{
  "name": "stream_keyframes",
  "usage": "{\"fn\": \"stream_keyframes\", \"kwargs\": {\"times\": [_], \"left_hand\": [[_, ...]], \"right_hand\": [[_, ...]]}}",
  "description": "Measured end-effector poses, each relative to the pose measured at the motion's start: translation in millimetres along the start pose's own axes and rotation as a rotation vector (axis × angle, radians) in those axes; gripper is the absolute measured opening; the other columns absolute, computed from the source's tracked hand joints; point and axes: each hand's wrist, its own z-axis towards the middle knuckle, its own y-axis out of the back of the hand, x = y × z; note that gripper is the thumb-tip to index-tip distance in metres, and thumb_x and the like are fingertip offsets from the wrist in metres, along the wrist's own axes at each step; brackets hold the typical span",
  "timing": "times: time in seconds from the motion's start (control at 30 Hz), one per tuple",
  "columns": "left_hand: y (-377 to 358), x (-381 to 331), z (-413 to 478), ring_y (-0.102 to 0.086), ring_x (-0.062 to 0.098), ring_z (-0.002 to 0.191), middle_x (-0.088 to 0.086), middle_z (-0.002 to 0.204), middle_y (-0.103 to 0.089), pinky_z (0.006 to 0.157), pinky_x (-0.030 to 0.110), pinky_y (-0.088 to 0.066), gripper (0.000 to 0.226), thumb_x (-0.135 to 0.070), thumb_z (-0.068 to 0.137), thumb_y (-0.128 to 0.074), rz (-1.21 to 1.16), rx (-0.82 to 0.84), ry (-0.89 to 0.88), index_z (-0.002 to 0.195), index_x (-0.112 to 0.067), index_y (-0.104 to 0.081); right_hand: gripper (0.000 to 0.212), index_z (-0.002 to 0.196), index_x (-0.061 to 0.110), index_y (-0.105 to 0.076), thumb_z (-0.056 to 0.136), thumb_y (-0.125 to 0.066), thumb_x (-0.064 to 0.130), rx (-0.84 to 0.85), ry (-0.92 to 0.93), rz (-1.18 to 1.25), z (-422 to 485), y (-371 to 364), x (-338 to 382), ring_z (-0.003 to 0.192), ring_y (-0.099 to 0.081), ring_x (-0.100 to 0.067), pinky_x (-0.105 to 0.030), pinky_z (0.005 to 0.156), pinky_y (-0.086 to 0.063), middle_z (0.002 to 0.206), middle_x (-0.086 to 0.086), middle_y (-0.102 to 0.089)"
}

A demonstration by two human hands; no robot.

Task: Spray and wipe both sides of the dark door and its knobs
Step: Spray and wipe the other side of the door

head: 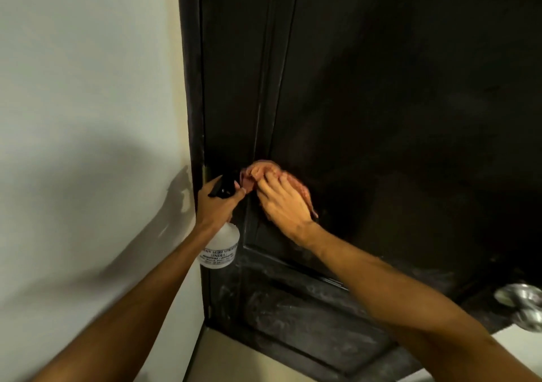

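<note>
The dark door fills the middle and right of the head view. My left hand grips a clear spray bottle by its black trigger head, close to the door's left edge. My right hand presses a reddish-pink cloth flat against the door panel, just right of the bottle's nozzle. A silver knob sticks out at the door's lower right edge, apart from both hands.
A pale wall stands to the left, meeting the dark door frame. Light floor shows below the door. The lower door panel carries whitish streaks.
</note>
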Motion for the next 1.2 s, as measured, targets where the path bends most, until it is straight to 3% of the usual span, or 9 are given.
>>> {"fn": "stream_keyframes", "kwargs": {"times": [0.07,0.2,0.37,0.43,0.53,0.63,0.77,0.97,1.2], "left_hand": [[-5,0,-5,-0.061,0.015,0.068,0.005,0.084,-0.069,0.062,0.028,-0.056,0.022,-0.019,0.087,-0.082,-0.002,0.020,0.016,0.104,-0.023,-0.069],[-14,-6,-6,-0.056,0.006,0.051,0.004,0.079,-0.064,0.045,0.018,-0.046,0.027,-0.015,0.088,-0.081,-0.017,0.033,0.023,0.112,-0.014,-0.069],[-34,-6,-21,-0.048,0.009,0.037,0.003,0.064,-0.060,0.038,0.024,-0.042,0.011,-0.013,0.090,-0.079,0.016,0.077,-0.004,0.094,-0.011,-0.069],[-46,1,-35,-0.047,0.010,0.036,0.005,0.062,-0.059,0.038,0.024,-0.041,0.011,-0.012,0.089,-0.079,0.031,0.119,0.005,0.092,-0.010,-0.069],[-64,3,-46,-0.047,0.012,0.037,0.007,0.061,-0.057,0.040,0.026,-0.042,0.012,-0.013,0.088,-0.080,0.040,0.167,0.017,0.090,-0.010,-0.069],[-86,-8,-52,-0.047,0.014,0.039,0.009,0.061,-0.056,0.040,0.026,-0.042,0.012,-0.012,0.089,-0.079,0.028,0.238,0.003,0.090,-0.006,-0.068],[-108,-8,-66,-0.048,0.013,0.039,0.005,0.060,-0.057,0.040,0.025,-0.044,0.011,-0.010,0.090,-0.078,0.027,0.290,-0.027,0.089,-0.008,-0.068],[-144,-6,-98,-0.049,0.009,0.038,0.009,0.064,-0.062,0.041,0.026,-0.043,0.011,-0.009,0.089,-0.078,0.047,0.388,-0.068,0.086,-0.007,-0.067],[-187,-6,-129,-0.047,0.013,0.040,0.007,0.059,-0.056,0.040,0.025,-0.039,0.012,-0.006,0.090,-0.077,0.009,0.516,-0.091,0.084,-0.007,-0.066]], "right_hand": [[0.053,0.142,0.016,-0.059,0.092,-0.062,0.034,0.112,0.084,0.010,-25,-14,14,0.142,-0.040,-0.033,-0.046,0.114,-0.038,0.155,-0.010,-0.044],[0.075,0.138,0.016,-0.063,0.074,-0.080,0.051,0.144,-0.004,0.019,-50,-15,-11,0.134,-0.045,-0.034,-0.045,0.104,-0.046,0.148,-0.012,-0.050],[0.057,0.139,0.015,-0.058,0.085,-0.041,0.016,-0.085,-0.273,0.114,-81,-13,-53,0.133,-0.042,-0.039,-0.053,0.104,-0.043,0.144,-0.014,-0.053],[0.042,0.128,0.018,-0.066,0.088,-0.057,0.027,-0.042,-0.115,0.082,-115,-34,-34,0.130,-0.046,-0.038,-0.050,0.101,-0.042,0.144,-0.012,-0.054],[0.061,0.120,0.021,-0.072,0.065,-0.087,0.045,0.269,0.054,0.119,-163,-56,-10,0.129,-0.052,-0.033,-0.044,0.097,-0.049,0.147,-0.010,-0.053],[0.077,0.129,0.017,-0.068,0.062,-0.086,0.051,0.186,-0.143,0.163,-175,-50,-35,0.123,-0.045,-0.037,-0.041,0.087,-0.045,0.139,-0.014,-0.047],[0.049,0.133,0.018,-0.064,0.084,-0.069,0.019,-0.118,-0.510,0.195,-176,-34,-72,0.109,-0.048,-0.038,-0.042,0.077,-0.040,0.131,-0.017,-0.053],[0.059,0.129,0.013,-0.064,0.074,-0.084,0.022,0.068,-0.628,0.571,-272,-58,-41,0.118,-0.045,-0.039,-0.047,0.065,-0.060,0.126,-0.013,-0.044],[0.054,0.135,0.009,-0.056,0.084,-0.060,-0.009,-0.504,-1.495,0.650,-302,-51,-76,0.134,-0.041,-0.038,-0.047,0.113,-0.040,0.147,-0.018,-0.039]]}}
